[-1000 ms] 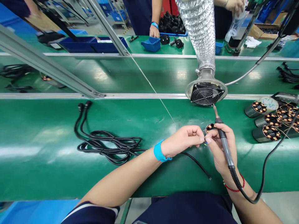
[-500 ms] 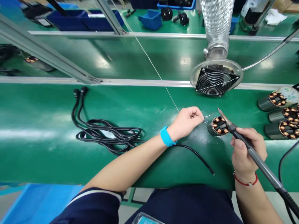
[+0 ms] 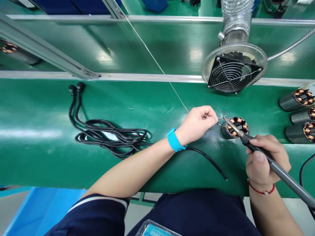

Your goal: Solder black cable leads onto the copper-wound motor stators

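Note:
My right hand (image 3: 268, 160) is wrapped round a soldering iron (image 3: 261, 149). The iron's tip points left, at the thin wire ends (image 3: 220, 120) poking out of my left hand (image 3: 199, 123). That hand is closed in a pinch on the wires, and a thin strand of solder wire (image 3: 158, 64) runs down into it from above. Its fingers hide how the strands are held. Just under the iron's tip stands a motor stator (image 3: 225, 130) with copper windings, in a dark cylindrical shell.
Coiled black power cables (image 3: 110, 134) lie to the left; one stripped cable end (image 3: 225, 177) reaches the front. A fume extractor fan (image 3: 232, 78) hangs behind the stator. More stators (image 3: 295, 133) lie at the right. A metal frame rail (image 3: 147, 77) borders the back.
My right hand has brought the iron's tip left and down to the wire ends by my left hand. The camera view has shifted slightly; my left hand keeps its pinch.

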Tool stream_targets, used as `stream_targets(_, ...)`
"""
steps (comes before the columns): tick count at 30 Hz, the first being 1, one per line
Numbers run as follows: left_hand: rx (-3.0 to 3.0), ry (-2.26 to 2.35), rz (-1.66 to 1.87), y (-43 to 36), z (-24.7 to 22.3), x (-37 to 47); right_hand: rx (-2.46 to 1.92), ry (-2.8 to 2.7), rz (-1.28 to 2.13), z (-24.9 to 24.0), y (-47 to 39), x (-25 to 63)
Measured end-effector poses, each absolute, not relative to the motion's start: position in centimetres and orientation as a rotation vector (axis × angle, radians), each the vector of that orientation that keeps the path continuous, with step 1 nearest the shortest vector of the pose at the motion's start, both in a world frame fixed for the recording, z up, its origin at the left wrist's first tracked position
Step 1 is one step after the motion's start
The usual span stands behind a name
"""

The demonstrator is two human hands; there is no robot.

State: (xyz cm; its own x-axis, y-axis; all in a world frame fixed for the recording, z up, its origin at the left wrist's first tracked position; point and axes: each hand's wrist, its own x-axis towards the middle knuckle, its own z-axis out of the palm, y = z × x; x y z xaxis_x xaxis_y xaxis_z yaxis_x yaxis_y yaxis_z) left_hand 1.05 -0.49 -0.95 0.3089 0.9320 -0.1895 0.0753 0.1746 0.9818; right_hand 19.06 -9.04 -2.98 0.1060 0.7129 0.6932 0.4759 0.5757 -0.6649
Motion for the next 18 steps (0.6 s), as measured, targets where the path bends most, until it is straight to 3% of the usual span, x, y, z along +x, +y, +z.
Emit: stream_targets(18, 1.251, 1.090, 0.855, -0.42, -0.64, 1.06, -0.999, -1.511, 0.156, -3.42, -8.53, 18.57)
